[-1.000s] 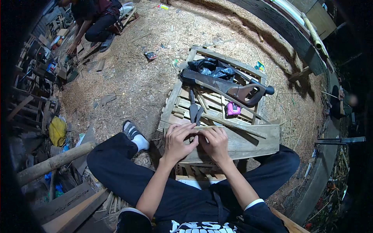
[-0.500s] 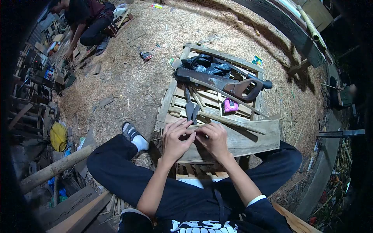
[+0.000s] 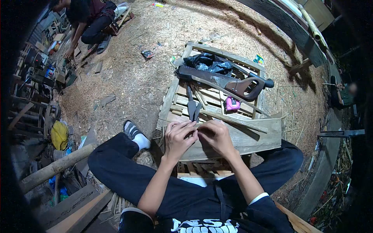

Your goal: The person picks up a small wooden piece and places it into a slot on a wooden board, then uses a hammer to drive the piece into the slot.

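Note:
My left hand (image 3: 179, 139) and my right hand (image 3: 218, 138) meet fingertip to fingertip above a wooden board (image 3: 254, 140). Both are closed in a pinch, and anything between the fingers is hidden or too small to name. Just beyond the fingertips lie dark metal blades (image 3: 193, 109) resembling chisels. A thin wooden strip (image 3: 233, 120) runs across the board's far edge. Further out, a handsaw (image 3: 217, 80) with a brown handle rests on a slatted wooden pallet (image 3: 166, 106), near a pink tape measure (image 3: 232, 103) and a crumpled black plastic bag (image 3: 210, 64).
Wood shavings (image 3: 128, 85) cover the ground. At the upper left a person (image 3: 91, 23) crouches, reaching down by piled wood and tools. A bamboo pole (image 3: 58, 167) slants in from the left, near a yellow bag (image 3: 59, 135). Another person (image 3: 344, 95) is at the far right.
The fingertips stay together while my right fingers shift slightly. The whole view has moved a little, with the pallet and tools appearing slightly further right.

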`<state>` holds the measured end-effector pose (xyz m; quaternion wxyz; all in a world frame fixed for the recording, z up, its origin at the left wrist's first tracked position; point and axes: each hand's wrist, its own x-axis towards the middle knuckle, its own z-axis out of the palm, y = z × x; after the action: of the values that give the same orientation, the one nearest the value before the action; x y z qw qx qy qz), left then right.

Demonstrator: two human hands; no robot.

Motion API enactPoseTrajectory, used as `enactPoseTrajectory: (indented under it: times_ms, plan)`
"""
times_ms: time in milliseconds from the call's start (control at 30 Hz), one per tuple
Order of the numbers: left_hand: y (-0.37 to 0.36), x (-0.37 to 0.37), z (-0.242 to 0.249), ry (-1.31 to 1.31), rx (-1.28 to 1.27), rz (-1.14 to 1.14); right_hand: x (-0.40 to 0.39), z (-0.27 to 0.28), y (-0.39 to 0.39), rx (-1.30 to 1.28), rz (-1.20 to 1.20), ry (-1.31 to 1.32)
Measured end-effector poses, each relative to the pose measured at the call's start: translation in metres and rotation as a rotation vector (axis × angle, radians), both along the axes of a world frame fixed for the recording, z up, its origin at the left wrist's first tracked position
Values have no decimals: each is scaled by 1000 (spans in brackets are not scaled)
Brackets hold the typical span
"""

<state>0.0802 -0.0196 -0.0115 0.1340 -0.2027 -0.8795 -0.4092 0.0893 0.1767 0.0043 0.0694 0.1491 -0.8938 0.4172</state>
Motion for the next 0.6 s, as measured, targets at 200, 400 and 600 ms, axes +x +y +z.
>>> enactPoseTrajectory:
  times_ms: [200, 400, 600]
  plan:
    - [-4, 1, 1, 79, -76, -52, 6, 4, 13, -178, -37, -37]
    - [-6, 1, -2, -20, -25, -78, -11, 31, 32, 446, -207, 192]
    - [-4, 0, -2, -16, -12, -67, -22, 4, 41, 419, -183, 87]
